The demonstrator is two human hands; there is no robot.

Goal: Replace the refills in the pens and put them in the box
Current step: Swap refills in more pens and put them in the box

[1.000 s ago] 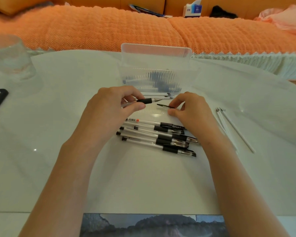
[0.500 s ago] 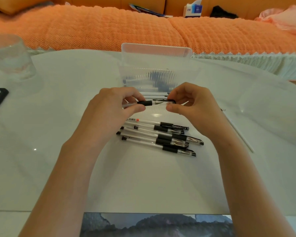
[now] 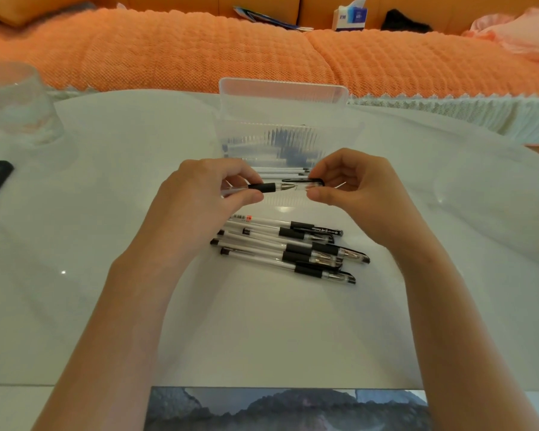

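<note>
Centre frame: the left hand (image 3: 199,194) pinches a slim, clear-barrelled pen (image 3: 263,187), whose black grip sleeve juts out to the right of its fingers. The right hand (image 3: 355,194) pinches the transparent, black-clipped cap (image 3: 305,183) over the metal tip. A ribbed translucent plastic box (image 3: 282,119) stands just above, and loose capped pens (image 3: 287,247) lie below on the glossy white table (image 3: 262,331).

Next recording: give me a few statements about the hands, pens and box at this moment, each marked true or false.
1. The left hand holds a pen. True.
2. The right hand is empty. False: it pinches a cap at the pen's tip.
3. The box is closed. False: its lid stands open.
4. More pens lie on the table, nearer than the hands. True.
5. A glass stands right of the box. False: it stands to the left.
</note>
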